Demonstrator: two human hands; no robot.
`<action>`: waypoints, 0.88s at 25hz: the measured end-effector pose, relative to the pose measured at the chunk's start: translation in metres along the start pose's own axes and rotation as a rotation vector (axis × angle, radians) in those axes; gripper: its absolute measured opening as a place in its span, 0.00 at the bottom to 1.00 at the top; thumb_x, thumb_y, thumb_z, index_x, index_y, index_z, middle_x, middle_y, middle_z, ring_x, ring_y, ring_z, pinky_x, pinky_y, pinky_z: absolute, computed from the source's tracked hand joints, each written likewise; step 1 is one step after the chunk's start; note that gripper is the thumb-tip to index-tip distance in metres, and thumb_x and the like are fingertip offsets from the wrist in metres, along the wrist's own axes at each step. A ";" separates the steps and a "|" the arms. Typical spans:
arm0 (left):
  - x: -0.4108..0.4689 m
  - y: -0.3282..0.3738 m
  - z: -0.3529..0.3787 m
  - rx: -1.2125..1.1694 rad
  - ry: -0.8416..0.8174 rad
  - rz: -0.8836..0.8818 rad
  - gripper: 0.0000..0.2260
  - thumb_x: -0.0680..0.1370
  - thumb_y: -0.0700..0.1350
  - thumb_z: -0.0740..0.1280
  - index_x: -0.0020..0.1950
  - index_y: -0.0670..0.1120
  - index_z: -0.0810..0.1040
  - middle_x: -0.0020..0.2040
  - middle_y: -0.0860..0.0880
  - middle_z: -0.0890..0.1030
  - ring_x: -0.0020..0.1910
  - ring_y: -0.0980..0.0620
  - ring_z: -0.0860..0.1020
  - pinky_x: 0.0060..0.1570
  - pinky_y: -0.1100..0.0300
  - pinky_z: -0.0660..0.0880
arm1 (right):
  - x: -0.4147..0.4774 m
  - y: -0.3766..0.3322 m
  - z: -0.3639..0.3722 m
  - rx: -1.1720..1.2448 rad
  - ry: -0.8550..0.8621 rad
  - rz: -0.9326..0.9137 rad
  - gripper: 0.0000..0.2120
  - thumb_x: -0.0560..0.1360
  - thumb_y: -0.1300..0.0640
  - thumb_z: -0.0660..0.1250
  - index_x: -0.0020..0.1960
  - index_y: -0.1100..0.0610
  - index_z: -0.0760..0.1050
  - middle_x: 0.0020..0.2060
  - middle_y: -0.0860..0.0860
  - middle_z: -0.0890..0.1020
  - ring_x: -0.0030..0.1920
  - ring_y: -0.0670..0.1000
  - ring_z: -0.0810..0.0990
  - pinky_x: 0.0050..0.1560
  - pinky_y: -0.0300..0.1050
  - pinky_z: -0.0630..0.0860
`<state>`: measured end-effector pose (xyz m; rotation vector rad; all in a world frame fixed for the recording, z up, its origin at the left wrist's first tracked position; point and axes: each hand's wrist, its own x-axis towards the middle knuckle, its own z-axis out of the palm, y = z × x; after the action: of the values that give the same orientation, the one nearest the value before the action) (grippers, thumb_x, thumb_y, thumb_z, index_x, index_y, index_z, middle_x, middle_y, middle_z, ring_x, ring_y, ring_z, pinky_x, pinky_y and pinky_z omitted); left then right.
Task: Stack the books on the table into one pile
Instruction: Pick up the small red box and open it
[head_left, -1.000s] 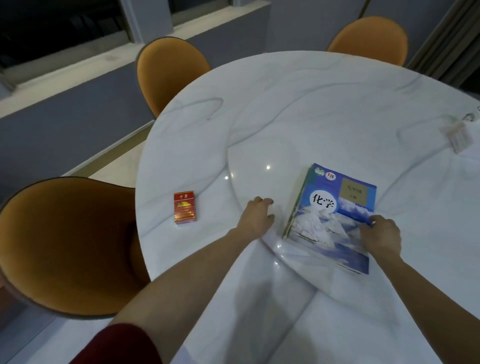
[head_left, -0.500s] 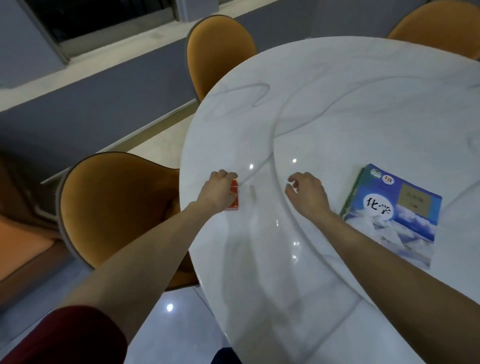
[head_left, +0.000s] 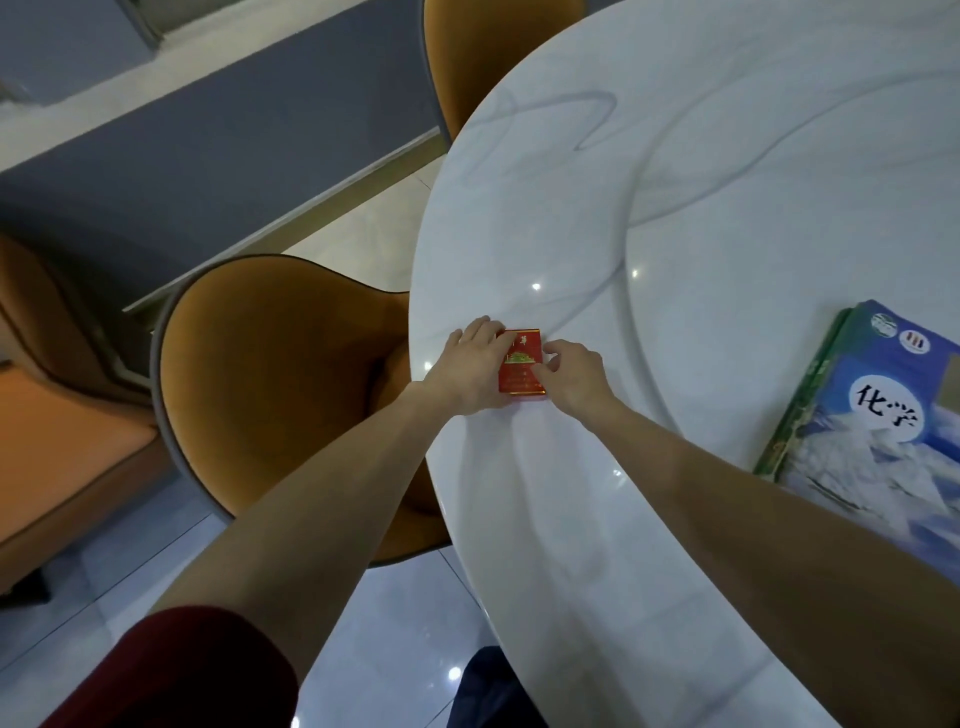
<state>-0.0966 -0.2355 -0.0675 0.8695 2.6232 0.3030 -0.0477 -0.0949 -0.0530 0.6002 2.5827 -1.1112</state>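
Left hand (head_left: 470, 366) lies over the left edge of a small red box (head_left: 521, 364), fingers curled across its near-left side. Right hand (head_left: 569, 375) meets the box from the right, thumb and fingertips pinching the right edge. Both hands closed on the box; it sits flat on the white marbled desk (head_left: 571, 519), close to the rim, above an orange chair (head_left: 270, 374).

Box long axis runs away from the person, printed top end pointing to the far side, slightly tilted right.

Judgement: the step in hand is lifting this box, though it looks like a packet, not a book. To do it well: grip both long edges evenly, lift straight up clear of the rim, keep it level.

Books (head_left: 862, 415): to the right, well apart from the hands, already one pile, blue chemistry cover on top, a green edge below. Long axis slants from near-left to far-right; spine faces the hands. Pile partly cut off by the frame.
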 end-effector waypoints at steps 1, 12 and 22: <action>0.000 0.001 0.001 -0.032 0.020 0.006 0.36 0.69 0.57 0.72 0.71 0.43 0.64 0.70 0.41 0.67 0.69 0.42 0.65 0.69 0.47 0.65 | 0.000 0.001 0.004 0.017 0.001 0.000 0.15 0.76 0.59 0.63 0.62 0.60 0.75 0.54 0.59 0.83 0.56 0.58 0.79 0.58 0.50 0.75; -0.006 0.046 -0.010 -0.164 0.022 0.098 0.37 0.69 0.51 0.73 0.73 0.41 0.62 0.74 0.39 0.61 0.73 0.41 0.59 0.70 0.53 0.63 | -0.029 0.023 -0.032 0.324 0.158 0.073 0.13 0.74 0.65 0.64 0.56 0.57 0.79 0.41 0.52 0.80 0.43 0.51 0.78 0.48 0.41 0.76; -0.007 0.193 -0.011 -0.171 0.087 0.431 0.35 0.70 0.49 0.71 0.73 0.41 0.62 0.73 0.39 0.60 0.73 0.42 0.58 0.69 0.50 0.67 | -0.117 0.098 -0.133 0.446 0.506 0.182 0.12 0.72 0.66 0.64 0.53 0.59 0.81 0.38 0.49 0.80 0.42 0.51 0.80 0.44 0.44 0.78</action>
<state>0.0069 -0.0891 0.0045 1.3813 2.4164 0.6777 0.0909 0.0325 0.0208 1.3428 2.5893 -1.6586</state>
